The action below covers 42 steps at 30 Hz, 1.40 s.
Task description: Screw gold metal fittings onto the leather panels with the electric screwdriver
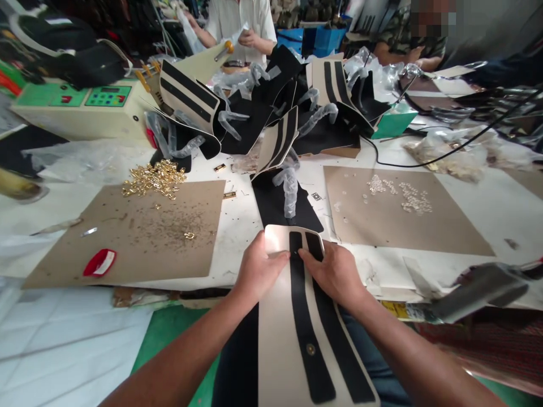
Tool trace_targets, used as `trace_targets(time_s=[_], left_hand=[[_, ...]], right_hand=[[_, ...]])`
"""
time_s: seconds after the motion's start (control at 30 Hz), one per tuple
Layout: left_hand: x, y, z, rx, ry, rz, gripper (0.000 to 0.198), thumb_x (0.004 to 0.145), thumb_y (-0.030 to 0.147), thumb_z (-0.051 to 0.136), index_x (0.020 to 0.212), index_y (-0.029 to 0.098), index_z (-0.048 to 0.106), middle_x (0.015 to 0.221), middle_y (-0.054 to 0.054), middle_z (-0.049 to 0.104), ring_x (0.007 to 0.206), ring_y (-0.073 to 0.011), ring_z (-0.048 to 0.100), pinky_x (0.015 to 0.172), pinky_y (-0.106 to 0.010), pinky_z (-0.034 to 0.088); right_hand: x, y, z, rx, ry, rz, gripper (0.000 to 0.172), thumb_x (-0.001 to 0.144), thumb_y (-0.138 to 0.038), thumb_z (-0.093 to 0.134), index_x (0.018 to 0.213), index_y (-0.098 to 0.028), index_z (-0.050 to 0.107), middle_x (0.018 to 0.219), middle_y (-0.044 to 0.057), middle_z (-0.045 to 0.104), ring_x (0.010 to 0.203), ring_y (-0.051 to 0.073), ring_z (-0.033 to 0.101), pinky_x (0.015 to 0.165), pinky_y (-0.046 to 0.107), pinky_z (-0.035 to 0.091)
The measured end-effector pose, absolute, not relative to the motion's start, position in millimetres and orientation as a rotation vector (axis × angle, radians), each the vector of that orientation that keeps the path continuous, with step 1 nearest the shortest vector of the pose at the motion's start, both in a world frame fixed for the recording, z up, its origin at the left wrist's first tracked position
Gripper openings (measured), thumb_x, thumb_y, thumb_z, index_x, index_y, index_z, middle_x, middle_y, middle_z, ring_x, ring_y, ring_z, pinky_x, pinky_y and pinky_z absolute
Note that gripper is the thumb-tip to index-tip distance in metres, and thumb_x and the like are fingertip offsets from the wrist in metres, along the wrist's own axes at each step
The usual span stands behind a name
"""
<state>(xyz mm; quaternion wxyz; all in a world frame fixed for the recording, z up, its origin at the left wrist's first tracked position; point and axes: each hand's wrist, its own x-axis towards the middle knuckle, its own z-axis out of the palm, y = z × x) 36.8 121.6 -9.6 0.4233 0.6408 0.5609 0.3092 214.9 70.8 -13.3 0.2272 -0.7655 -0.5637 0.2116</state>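
Both my hands hold a cream leather panel with two black stripes [297,328], which runs from the table edge down toward my lap. My left hand [257,268] grips its upper left edge, fingers curled over the cream part. My right hand [335,271] pinches the top of the black stripes from the right. A small brass stud sits on one stripe lower down. Beyond the panel lies a black leather piece [271,206] with a plastic-wrapped strap on it.
A brown cardboard sheet [139,243] on the left carries gold metal fittings [155,178] and a red-white tool [99,263]. Another cardboard [403,220] on the right holds small silver parts [403,195]. A pile of striped panels [263,107], a green-panelled machine [85,107] and two seated people lie behind.
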Motion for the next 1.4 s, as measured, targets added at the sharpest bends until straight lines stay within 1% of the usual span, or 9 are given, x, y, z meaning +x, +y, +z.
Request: trace_targets(time_s=[0.43,0.6,0.73,0.83,0.9,1.0,1.1,1.3,1.4], left_hand=[[34,123,-14,1.612,1.421,0.711,0.027,0.083,0.023,0.072,0.11,0.023,0.066,0.102,-0.002,0.078,0.097,-0.0254,0.075,0.084,-0.036,0.058],[34,123,-15,1.648,1.406,0.718,0.024,0.085,0.022,0.071,0.108,0.023,0.063,0.1,-0.002,0.078,0.095,-0.0252,0.076,0.086,-0.036,0.059],[34,121,-18,1.67,1.427,0.701,0.049,0.087,0.023,0.071,0.135,0.023,0.058,0.119,-0.007,0.078,0.11,-0.0283,0.075,0.098,-0.042,0.059],[33,120,-18,1.867,1.48,0.757,0.078,0.086,0.02,0.075,0.157,0.023,0.042,0.148,-0.013,0.064,0.133,-0.0325,0.064,0.111,-0.047,0.054],[33,121,-13,2.106,1.506,0.804,0.084,0.082,0.019,0.079,0.158,0.021,0.043,0.159,-0.017,0.053,0.143,-0.0381,0.054,0.117,-0.053,0.048],[34,124,-7,2.441,1.326,0.752,0.055,0.084,0.015,0.076,0.137,0.022,0.064,0.153,-0.014,0.06,0.141,-0.0393,0.054,0.117,-0.057,0.045],[36,126,-10,2.505,1.126,0.663,0.023,0.089,0.012,0.068,0.108,0.024,0.074,0.125,-0.007,0.075,0.121,-0.0323,0.066,0.104,-0.051,0.053],[36,127,-40,2.363,1.111,0.927,0.017,0.089,0.026,0.073,0.107,0.026,0.074,0.12,-0.007,0.075,0.116,-0.0331,0.066,0.1,-0.052,0.055],[34,127,-49,2.321,1.106,1.007,0.017,0.091,0.033,0.072,0.108,0.028,0.074,0.121,-0.006,0.075,0.117,-0.0331,0.066,0.102,-0.053,0.053]], right_hand=[[211,79,-8,-2.273,-1.663,0.527,0.026,0.097,-0.043,0.062,0.086,-0.022,0.07,0.085,0.008,0.079,0.084,0.029,0.076,0.068,0.033,0.041],[211,81,-12,-2.267,-1.69,0.475,0.023,0.095,-0.045,0.064,0.092,-0.024,0.072,0.088,0.008,0.08,0.082,0.029,0.075,0.069,0.034,0.041],[210,82,-12,-2.278,-1.693,0.482,0.023,0.095,-0.045,0.065,0.096,-0.024,0.073,0.088,0.008,0.081,0.082,0.03,0.075,0.069,0.034,0.042],[210,83,-10,-2.291,-1.698,0.517,0.023,0.096,-0.045,0.064,0.098,-0.024,0.073,0.09,0.009,0.081,0.083,0.03,0.075,0.069,0.034,0.042],[209,84,-8,-2.299,-1.701,0.537,0.024,0.096,-0.044,0.063,0.1,-0.023,0.073,0.093,0.01,0.081,0.085,0.031,0.075,0.07,0.035,0.043],[208,85,-6,-2.277,-1.693,0.557,0.023,0.096,-0.041,0.062,0.103,-0.023,0.074,0.096,0.01,0.081,0.088,0.03,0.076,0.073,0.034,0.044],[207,87,-3,-2.229,-1.669,0.571,0.02,0.095,-0.037,0.063,0.102,-0.023,0.075,0.096,0.01,0.081,0.089,0.029,0.076,0.073,0.034,0.045],[216,86,12,-2.041,-1.603,0.647,0.017,0.089,-0.038,0.071,0.093,-0.021,0.074,0.086,0.006,0.079,0.077,0.023,0.072,0.066,0.03,0.045],[249,88,14,-1.991,-1.507,0.624,0.024,0.091,-0.043,0.073,0.104,-0.024,0.076,0.081,-0.002,0.076,0.072,0.016,0.069,0.064,0.024,0.047]])
